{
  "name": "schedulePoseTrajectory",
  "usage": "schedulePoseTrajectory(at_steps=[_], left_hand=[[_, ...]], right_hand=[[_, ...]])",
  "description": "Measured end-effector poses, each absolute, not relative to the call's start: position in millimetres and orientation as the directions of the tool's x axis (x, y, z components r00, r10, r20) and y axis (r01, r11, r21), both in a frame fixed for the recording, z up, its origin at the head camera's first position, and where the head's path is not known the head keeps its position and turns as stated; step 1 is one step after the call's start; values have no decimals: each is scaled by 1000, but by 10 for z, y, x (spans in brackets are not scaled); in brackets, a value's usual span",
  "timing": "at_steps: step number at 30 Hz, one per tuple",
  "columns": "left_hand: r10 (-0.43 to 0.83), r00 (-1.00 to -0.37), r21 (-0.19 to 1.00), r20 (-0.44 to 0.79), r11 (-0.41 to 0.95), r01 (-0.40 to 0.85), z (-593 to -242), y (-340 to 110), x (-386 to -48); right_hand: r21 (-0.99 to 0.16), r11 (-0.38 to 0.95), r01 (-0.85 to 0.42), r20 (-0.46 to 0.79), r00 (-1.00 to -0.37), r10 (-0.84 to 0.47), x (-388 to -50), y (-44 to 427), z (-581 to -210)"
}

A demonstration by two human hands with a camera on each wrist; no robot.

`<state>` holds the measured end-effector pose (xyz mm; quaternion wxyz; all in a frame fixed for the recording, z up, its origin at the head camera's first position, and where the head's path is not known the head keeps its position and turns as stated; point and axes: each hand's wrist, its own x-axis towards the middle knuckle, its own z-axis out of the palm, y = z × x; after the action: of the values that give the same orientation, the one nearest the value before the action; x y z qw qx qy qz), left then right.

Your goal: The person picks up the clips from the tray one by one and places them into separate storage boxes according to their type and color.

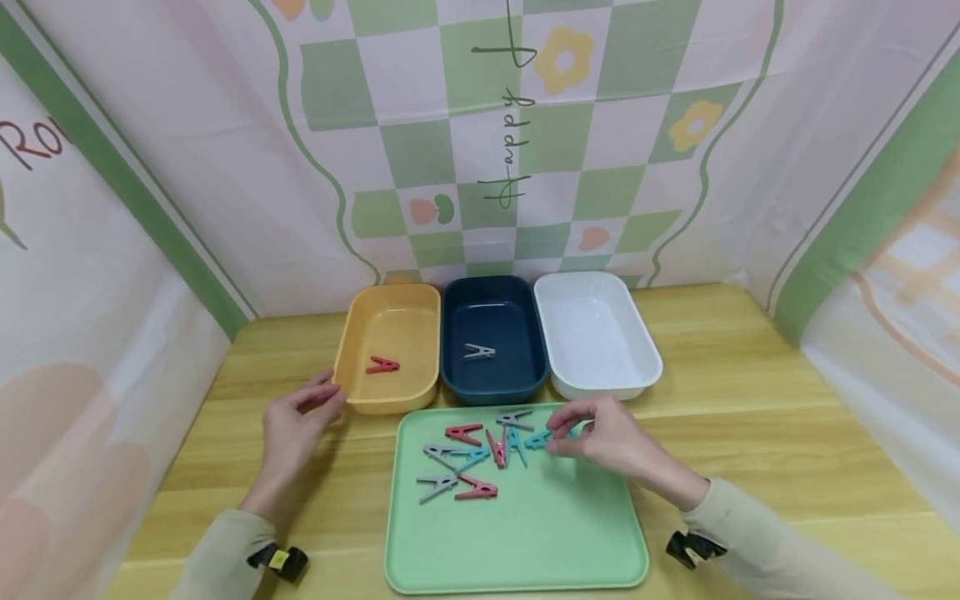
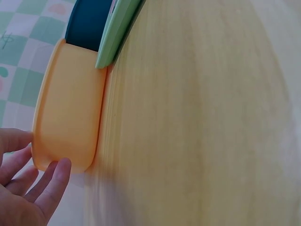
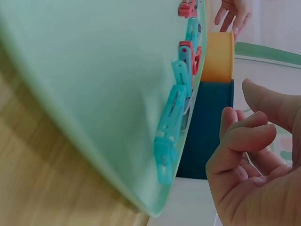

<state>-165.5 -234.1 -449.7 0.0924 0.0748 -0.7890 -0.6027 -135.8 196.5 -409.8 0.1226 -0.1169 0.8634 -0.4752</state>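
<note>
My left hand (image 1: 296, 425) touches the near left corner of the yellow bin (image 1: 393, 402) with relaxed fingers (image 2: 55, 183). Above the green tray (image 1: 525, 542), my right hand (image 1: 603, 437) hangs over blue clothespins (image 1: 537, 440). Its thumb stands apart from its loosely bent fingers (image 3: 251, 136), and nothing shows between them. Red clothespins (image 1: 476, 488), grey clothespins (image 1: 437, 485) and more blue ones lie scattered on the tray's far part. One red clothespin (image 1: 382, 365) lies in the yellow bin, one grey clothespin (image 1: 480, 352) in the dark blue bin (image 1: 495, 392).
A white bin (image 1: 600, 333) stands right of the dark blue one; the three bins form a row behind the tray. All rest on a wooden table (image 1: 735, 433). A patterned cloth (image 1: 420, 150) hangs behind, and more cloth closes in both sides.
</note>
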Motion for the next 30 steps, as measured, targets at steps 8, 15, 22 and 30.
schedulePoseTrajectory(at_steps=[8, 15, 22, 30], left_hand=[[-228, -971, 966, 73, 258, 12, -4510, -2340, -1664], [-236, -970, 967, 61, 253, -1, -4519, -2338, -1668], [-229, -972, 967, 53, 256, -7, -4509, -2341, -1666], [-235, -971, 966, 52, 257, -11, -4510, -2336, -1665]], right_hand=[[-850, 521, -78, -100, -947, -304, -1338, 2037, -4155], [-844, 532, -69, -112, -947, -300, -1325, 2066, -4203], [-833, 551, -45, -135, -950, -282, -1304, 2027, -4244], [-840, 541, -39, -144, -945, -292, -1273, 1945, -4304]])
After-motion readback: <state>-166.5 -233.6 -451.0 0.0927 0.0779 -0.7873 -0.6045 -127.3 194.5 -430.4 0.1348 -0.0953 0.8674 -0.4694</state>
